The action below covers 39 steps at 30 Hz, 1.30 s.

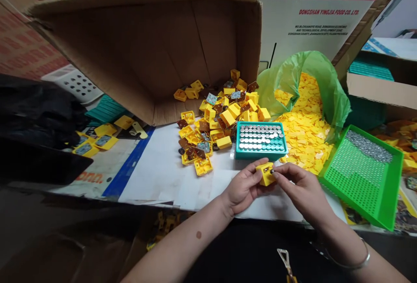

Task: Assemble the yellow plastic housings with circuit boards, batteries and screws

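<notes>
My left hand (243, 187) is closed around a small yellow plastic casing (266, 178), its opening facing up and to the right. My right hand (301, 187) pinches a small dark, shiny piece (272, 171), apparently a button cell, between thumb and forefinger at that opening. Just beyond the hands stands a teal tray (260, 155) holding rows of silver button cells (256, 135). To its left lies a heap of yellow casings (224, 118), several with brown flaps, wires and grey parts showing.
A cardboard box (137, 44) lies on its side behind the heap. A green plastic bag (339, 96) spills flat yellow pieces (306, 139). At right, a bright green perforated basket (355, 187) holds small metal parts (369, 146). More yellow casings (106, 141) sit at left beside black plastic (35, 113).
</notes>
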Motion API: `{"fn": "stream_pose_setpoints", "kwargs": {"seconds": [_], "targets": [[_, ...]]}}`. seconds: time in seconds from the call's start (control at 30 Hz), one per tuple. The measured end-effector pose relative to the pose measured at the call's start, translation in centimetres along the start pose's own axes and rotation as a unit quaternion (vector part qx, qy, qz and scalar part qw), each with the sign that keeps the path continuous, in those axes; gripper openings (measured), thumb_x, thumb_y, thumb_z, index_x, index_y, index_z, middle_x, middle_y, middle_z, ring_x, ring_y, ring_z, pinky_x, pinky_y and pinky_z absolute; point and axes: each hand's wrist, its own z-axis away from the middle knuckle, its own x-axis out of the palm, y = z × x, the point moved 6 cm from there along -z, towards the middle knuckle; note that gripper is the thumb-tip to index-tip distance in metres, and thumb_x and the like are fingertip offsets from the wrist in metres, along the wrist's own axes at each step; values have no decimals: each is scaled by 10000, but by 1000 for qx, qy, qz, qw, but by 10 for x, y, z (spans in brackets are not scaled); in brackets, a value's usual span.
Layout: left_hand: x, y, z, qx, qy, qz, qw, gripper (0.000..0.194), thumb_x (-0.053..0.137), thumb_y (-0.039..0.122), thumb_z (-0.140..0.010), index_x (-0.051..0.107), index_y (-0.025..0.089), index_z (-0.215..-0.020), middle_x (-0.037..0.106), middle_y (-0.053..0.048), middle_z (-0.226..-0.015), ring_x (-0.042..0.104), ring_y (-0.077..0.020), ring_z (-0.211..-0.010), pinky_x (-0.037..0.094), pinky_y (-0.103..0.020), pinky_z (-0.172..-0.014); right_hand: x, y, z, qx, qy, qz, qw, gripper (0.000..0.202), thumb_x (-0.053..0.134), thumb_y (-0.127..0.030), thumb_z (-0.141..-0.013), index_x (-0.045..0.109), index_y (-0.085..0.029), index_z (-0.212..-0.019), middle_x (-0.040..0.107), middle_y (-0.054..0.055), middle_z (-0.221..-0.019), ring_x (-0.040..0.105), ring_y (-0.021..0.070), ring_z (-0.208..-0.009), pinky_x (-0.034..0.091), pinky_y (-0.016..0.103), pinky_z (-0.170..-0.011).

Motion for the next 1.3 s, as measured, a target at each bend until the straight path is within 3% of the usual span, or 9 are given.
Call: {"fn": "stream_pose_setpoints", "kwargs": {"seconds": [0.2, 0.3, 0.43, 0.53, 0.63, 0.77, 0.93, 1.2, 1.3], "targets": [[2, -1, 4, 7, 8, -53, 999, 377, 706, 230, -709, 633, 189, -1077, 656, -65, -1029, 618, -165, -912, 458, -356, -886, 4, 12, -2, 48, -20, 21, 998, 285, 606, -426, -725, 525, -168, -636, 572, 15, -584, 525, 129, -527, 430, 253, -494], [2, 0, 3, -9, 12, -29, 999, 362, 671, 244, -744, 607, 194, -1096, 637, -82, -1077, 630, -198, -919, 482, -392, -845, -11, -10, -9, -63, 25, 97, 993, 220, 587, -382, -776, 577, -173, -710, 589, 25, -667, 543, 133, -596, 441, 262, -559], [1, 2, -2, -23, 25, -13, 999, 346, 632, 279, -773, 573, 189, -1102, 611, -102, -1135, 666, -232, -848, 500, -380, -781, -18, -58, -30, -269, 101, 325, 901, 164, 496, -259, -852, 641, -182, -851, 585, 54, -795, 550, 152, -713, 417, 276, -631], [0, 2, -4, -29, 29, -9, 999, 345, 615, 272, -786, 557, 173, -1112, 632, -105, -1072, 671, -230, -827, 506, -361, -758, -7, -67, -53, -275, 75, 460, 841, 211, 487, -255, -850, 653, -172, -748, 560, 68, -738, 523, 181, -692, 375, 295, -593], [-1, 2, -5, -33, 26, -7, 999, 352, 610, 264, -788, 549, 164, -1121, 646, -99, -1010, 672, -232, -820, 508, -364, -758, 1, -66, -59, -271, 58, 491, 826, 269, 471, -238, -846, 613, -158, -632, 526, 70, -681, 494, 179, -649, 354, 304, -579], [-1, 3, -5, -23, 15, 3, 1000, 349, 600, 274, -795, 549, 168, -1124, 634, -106, -1055, 669, -232, -827, 500, -389, -781, -9, -61, -37, -260, 65, 385, 883, 215, 486, -283, -843, 635, -166, -740, 556, 60, -735, 518, 157, -671, 385, 279, -584], [1, 2, -4, -13, -4, 5, 1000, 332, 610, 236, -790, 582, 188, -1117, 628, -92, -1091, 639, -210, -905, 492, -414, -817, -13, -21, -10, -67, -34, 133, 988, 195, 569, -357, -770, 628, -178, -720, 615, 29, -708, 568, 134, -643, 457, 242, -570], [1, 0, 1, 29, -13, -162, 986, 398, 673, 269, -736, 621, 209, -1126, 633, -65, -1103, 586, -166, -985, 403, -316, -937, -9, 2, -1, -17, 1, 145, 989, 214, 563, -364, -731, 545, -176, -632, 578, 24, -650, 527, 136, -599, 422, 257, -545], [3, -5, 4, -31, -62, -164, 984, 450, 655, 338, -747, 583, 215, -1174, 650, -80, -1028, 627, -185, -895, 464, -356, -838, -10, 13, 4, 16, -13, 89, 996, 238, 623, -384, -682, 520, -182, -754, 517, -12, -642, 487, 121, -576, 410, 242, -516]]}}
